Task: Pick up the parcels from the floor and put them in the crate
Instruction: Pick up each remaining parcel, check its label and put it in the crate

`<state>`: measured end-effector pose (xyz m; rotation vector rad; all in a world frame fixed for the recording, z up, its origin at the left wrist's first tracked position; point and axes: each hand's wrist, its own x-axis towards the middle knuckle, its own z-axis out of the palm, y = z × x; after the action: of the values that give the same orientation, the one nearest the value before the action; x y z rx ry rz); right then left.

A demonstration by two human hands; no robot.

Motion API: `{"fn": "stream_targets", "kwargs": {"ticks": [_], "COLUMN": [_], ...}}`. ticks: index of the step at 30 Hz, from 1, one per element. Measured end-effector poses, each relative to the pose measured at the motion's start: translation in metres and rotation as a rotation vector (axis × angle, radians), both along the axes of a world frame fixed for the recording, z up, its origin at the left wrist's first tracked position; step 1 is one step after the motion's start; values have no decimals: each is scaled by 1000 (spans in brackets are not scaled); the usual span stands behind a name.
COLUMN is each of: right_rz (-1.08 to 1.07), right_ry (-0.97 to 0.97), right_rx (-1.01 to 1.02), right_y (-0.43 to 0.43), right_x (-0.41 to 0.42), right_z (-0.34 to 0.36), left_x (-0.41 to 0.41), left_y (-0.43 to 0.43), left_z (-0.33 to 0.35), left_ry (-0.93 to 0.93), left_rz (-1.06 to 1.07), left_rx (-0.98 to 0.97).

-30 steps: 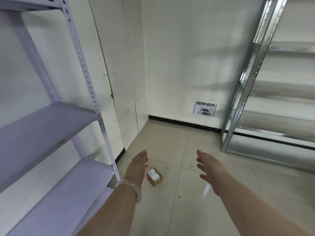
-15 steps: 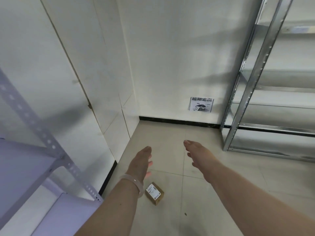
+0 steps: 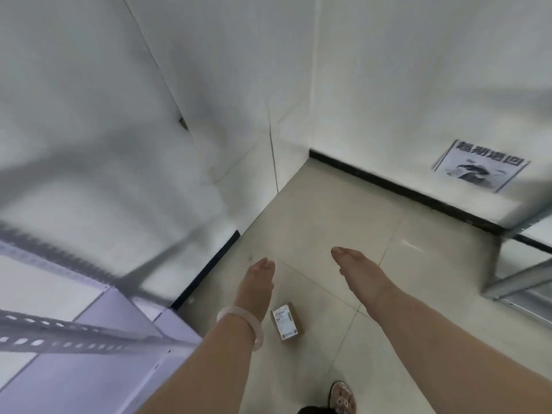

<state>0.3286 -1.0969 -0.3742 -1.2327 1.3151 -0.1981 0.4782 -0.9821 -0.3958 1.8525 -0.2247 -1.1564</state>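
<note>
Brown cardboard with a white label, the parcel (image 3: 285, 322) lies on the floor (image 3: 325, 210), just beside the left wrist. The left hand (image 3: 259, 282) and right hand (image 3: 360, 274) are stretched forward, fingers straight and empty. Through the blur this seems the approach. Next, the person must stoop and grasp it. No crate shows.

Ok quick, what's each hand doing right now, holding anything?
Left hand: open, fingers straight, holding nothing, above the parcel on the floor.
Right hand: open, fingers straight, holding nothing.
</note>
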Motion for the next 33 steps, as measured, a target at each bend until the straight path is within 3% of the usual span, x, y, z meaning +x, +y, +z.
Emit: {"fn": "stream_targets", "kwargs": {"ticks": [4,9,15,19,22,27,33], "right_rz": [99,213,296,411,337,277,132], "right_ry": [135,271,453,455,425,418,306], "right_rx": [73,165,209,212,191,247,265], "right_y": [-28,-45,-47,-11,4,8,7], "right_x": [37,77,93,105,108,97,95], "right_z": [-85,-220,-437,-559,-626,-679,-638], "left_x": [23,59,76,65,53,43,42], "left_y": [-26,-51,-38,-22,-15,-8,-11], "left_z": [-88,-218,-414,-535,-595,-644,-615], "left_ry": [9,20,41,135,210,310,347], "left_rz": [36,61,35,80,36,-6,195], "left_rx": [182,266,397,450,453,420,360]}}
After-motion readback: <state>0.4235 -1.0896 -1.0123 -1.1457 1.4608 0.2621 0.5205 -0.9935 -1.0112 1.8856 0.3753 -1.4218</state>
